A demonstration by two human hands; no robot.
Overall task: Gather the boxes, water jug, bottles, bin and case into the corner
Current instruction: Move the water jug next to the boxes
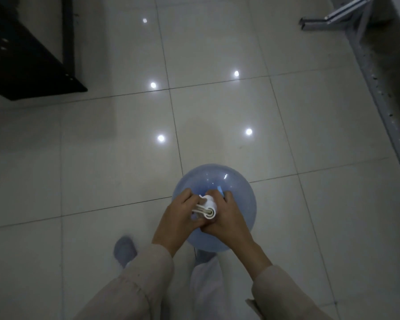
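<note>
Cabinet (28,54): dark, far left, on tiled floor (217,112).
Left hand (176,218): fingers curled round jug neck, by white cap (208,205).
Jug (208,179): blue, near centre, upright.
Right hand (229,218): grips neck, opposite side.
Frame (379,88): grey metal, right.

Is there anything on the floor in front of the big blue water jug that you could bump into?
Nothing visible right ahead. Both hands, left hand and right hand, grip the water jug at its neck. The tiles ahead look bare; a dark cabinet stands far left, a metal frame far right.
</note>
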